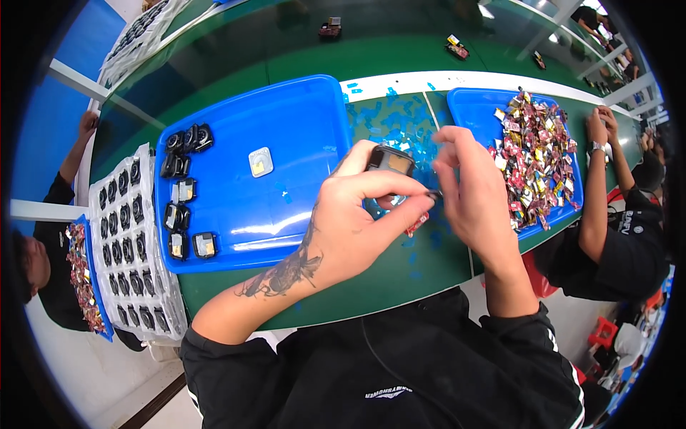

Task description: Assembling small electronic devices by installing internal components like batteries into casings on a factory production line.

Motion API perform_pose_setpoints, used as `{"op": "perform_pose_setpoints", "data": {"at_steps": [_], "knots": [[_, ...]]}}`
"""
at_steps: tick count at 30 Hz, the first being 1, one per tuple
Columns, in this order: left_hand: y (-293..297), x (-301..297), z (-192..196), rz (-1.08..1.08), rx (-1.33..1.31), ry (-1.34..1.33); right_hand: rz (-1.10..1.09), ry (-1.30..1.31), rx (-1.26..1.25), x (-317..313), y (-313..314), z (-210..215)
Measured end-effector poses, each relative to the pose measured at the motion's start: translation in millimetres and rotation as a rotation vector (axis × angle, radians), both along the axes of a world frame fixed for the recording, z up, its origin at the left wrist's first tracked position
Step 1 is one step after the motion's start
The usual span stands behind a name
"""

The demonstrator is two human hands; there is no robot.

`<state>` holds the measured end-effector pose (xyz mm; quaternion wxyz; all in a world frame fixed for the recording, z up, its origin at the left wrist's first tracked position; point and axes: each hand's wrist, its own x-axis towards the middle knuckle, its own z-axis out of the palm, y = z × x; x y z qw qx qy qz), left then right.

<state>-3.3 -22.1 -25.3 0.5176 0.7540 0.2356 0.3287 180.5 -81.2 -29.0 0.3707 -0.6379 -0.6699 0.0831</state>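
Note:
My left hand [357, 214] is closed around a small black device casing [391, 161] with a yellowish patch on its face. Its thumb and forefinger pinch a tiny dark piece [433, 194]. A small red part [417, 224] shows just below those fingertips; whether it is held I cannot tell. Close by on the right, my right hand [475, 200] has its fingers apart and somewhat blurred, with nothing visible in it. Inside the large blue tray [300, 89] to the left stand several black casings [189, 137] and one pale square piece [261, 162].
Blue film scraps [386, 118] litter the green table [357, 297]. At right, a blue tray [464, 104] holds a heap of small red and yellow parts [536, 157]. A white moulded tray [132, 243] of black round-faced units stands far left. Co-workers [607, 236] sit on both sides.

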Motion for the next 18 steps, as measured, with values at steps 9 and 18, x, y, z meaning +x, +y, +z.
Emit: {"op": "perform_pose_setpoints", "data": {"at_steps": [9,18], "knots": [[-4,5,-3,0.133,-0.268,-0.124,0.148,0.674,0.056,-12,-7,-3],[0,7,-12,0.1,-0.497,-0.349,0.053,0.341,0.156,-20,-2,12]]}}
